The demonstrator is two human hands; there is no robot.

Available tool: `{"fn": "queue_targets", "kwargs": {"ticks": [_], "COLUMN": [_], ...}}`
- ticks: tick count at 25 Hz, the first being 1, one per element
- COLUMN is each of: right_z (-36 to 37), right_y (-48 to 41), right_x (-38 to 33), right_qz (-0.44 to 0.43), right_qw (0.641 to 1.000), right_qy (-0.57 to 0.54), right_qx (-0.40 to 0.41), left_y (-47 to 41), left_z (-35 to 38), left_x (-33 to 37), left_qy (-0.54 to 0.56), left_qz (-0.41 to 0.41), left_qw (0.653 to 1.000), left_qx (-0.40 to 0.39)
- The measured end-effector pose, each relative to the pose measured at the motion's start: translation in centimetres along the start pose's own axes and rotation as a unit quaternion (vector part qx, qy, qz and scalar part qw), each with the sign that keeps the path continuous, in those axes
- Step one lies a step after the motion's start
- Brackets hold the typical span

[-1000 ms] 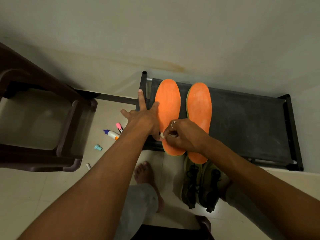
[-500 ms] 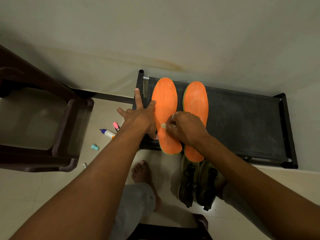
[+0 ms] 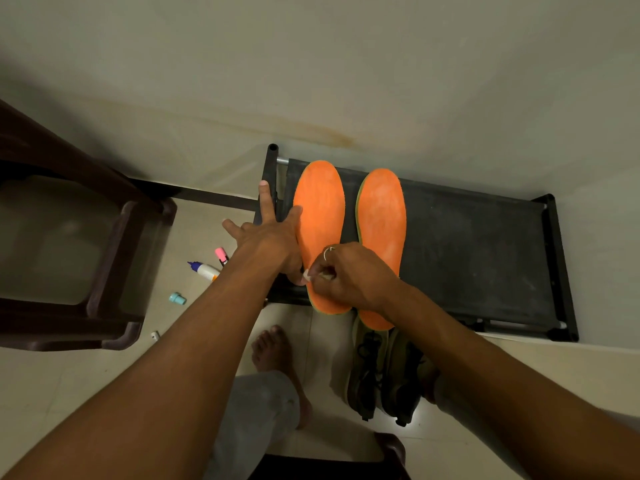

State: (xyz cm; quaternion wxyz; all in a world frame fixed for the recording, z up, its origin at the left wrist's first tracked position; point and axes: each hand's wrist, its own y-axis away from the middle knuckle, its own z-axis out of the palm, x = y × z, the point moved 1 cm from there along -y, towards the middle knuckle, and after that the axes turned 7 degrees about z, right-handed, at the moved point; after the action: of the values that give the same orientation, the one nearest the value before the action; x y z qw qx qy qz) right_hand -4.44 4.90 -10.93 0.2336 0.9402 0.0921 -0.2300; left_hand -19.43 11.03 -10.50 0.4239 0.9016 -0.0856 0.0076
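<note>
Head: right hand (image 3: 349, 277) pinches white scrap (image 3: 307, 274) at insole (image 3: 320, 209).

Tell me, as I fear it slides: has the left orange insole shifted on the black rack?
No. The left orange insole keeps the same gap to the black rack's corner post, its near end overhanging the near rail.

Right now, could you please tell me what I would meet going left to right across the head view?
Brown chair, teal cap, glue bottle, left hand, left orange insole, right orange insole, bare stretch of the black rack.
</note>
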Motion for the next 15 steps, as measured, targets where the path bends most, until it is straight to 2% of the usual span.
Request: {"fn": "queue_targets", "kwargs": {"ticks": [1,4,5,7,9,12,13,15], "right_z": [-0.4,-1.0,-0.8,-0.9,-1.3,-1.4,-0.9,-0.2], "right_y": [-0.3,-1.1,-0.9,-0.2,0.0,-0.4,-0.2,0.5], "right_x": [0.4,0.8,0.6,0.3,0.6,0.9,0.8,0.4], "right_qz": [0.013,0.038,0.028,-0.006,-0.010,0.016,0.012,-0.019], "right_qw": [1.000,0.995,0.996,1.000,0.999,0.994,0.995,0.999], "right_qy": [0.017,0.067,0.053,0.005,0.016,0.088,0.073,0.022], "right_qx": [-0.002,0.067,0.064,-0.004,-0.044,0.058,0.068,0.023], "left_y": [0.0,0.0,0.0,0.0,-0.1,-0.1,-0.1,0.0], "left_z": [0.0,0.0,0.0,0.0,0.1,0.1,0.1,0.0], "left_x": [0.0,0.0,0.0,0.0,-0.1,0.0,0.0,0.0], "left_qy": [0.001,0.001,-0.001,-0.003,-0.001,-0.005,-0.008,-0.008], "left_qz": [0.000,0.001,0.002,0.001,-0.001,0.002,0.003,0.002], "left_qw": [1.000,1.000,1.000,1.000,1.000,1.000,1.000,1.000], "left_qx": [0.000,-0.002,-0.003,-0.004,-0.008,-0.011,-0.011,-0.014]}}
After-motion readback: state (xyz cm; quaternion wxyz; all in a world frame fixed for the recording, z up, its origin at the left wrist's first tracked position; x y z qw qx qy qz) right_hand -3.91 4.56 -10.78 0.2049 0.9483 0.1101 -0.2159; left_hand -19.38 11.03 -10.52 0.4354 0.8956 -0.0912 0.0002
